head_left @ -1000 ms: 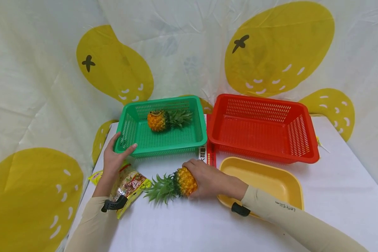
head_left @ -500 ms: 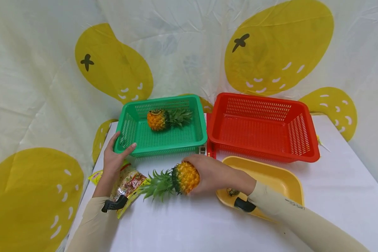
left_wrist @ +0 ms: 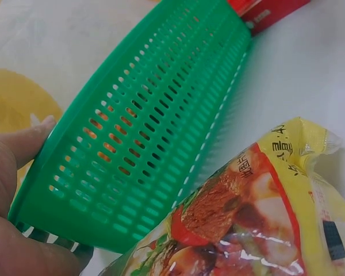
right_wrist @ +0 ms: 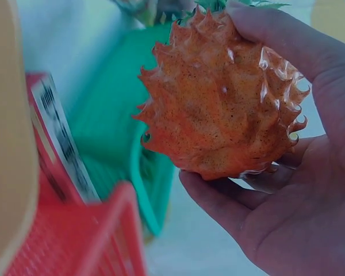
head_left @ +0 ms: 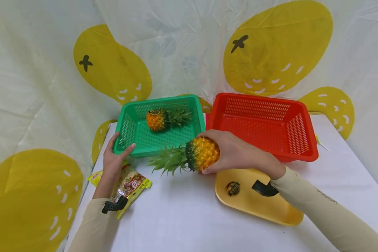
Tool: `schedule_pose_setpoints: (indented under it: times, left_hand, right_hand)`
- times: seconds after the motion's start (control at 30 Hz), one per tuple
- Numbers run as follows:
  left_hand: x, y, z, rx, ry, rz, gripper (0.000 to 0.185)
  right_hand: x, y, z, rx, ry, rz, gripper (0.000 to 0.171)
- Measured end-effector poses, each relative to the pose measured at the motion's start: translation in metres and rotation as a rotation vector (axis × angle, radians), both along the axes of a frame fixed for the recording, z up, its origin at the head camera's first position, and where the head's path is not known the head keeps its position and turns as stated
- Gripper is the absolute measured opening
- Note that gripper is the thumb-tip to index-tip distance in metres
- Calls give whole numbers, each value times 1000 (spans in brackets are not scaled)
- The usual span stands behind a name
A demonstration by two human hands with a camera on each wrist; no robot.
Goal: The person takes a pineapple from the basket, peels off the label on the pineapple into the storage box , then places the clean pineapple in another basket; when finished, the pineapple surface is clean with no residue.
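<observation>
Beside green basket, snack packet.

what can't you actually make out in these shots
- Held pineapple: its far side is covered by the right hand in the head view; the right wrist view cuts off its leaves at the top edge.
- Snack bag: partly under the left forearm in the head view, print too small to read.
- Yellow tray: the right sleeve crosses it; round label unreadable.
- Green basket: only one wall shows in the left wrist view.
- Left hand: fingers hidden behind the basket corner.
</observation>
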State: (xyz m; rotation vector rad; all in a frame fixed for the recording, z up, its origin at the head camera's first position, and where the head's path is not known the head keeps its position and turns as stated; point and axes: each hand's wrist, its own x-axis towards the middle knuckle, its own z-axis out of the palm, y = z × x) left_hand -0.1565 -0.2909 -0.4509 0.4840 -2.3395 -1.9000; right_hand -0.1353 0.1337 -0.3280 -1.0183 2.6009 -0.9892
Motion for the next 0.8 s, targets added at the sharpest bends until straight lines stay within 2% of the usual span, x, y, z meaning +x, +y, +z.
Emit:
schedule_pose_setpoints:
  times: [0.2, 0.33, 0.47, 0.63, 0.8]
  left_hand:
    - [1, 0, -1, 5, -17, 5, 95]
    - [1, 0, -1, 2, -16, -1, 95]
    - [2, 0, 1, -1, -19, -3, 94]
    - [1, 1, 1, 5, -5, -11, 95]
    - [1, 1, 0, -8, -13, -5, 95]
  right_hand:
    - [-20, 36, 25, 48, 28, -117, 92]
    - [-37, 62, 34, 85, 50, -194, 87]
    - [-50, 84, 41, 122, 25, -278, 89]
    - [-64, 111, 44, 173, -9, -360, 98]
    - [-83, 138, 33, 184, -36, -384, 97]
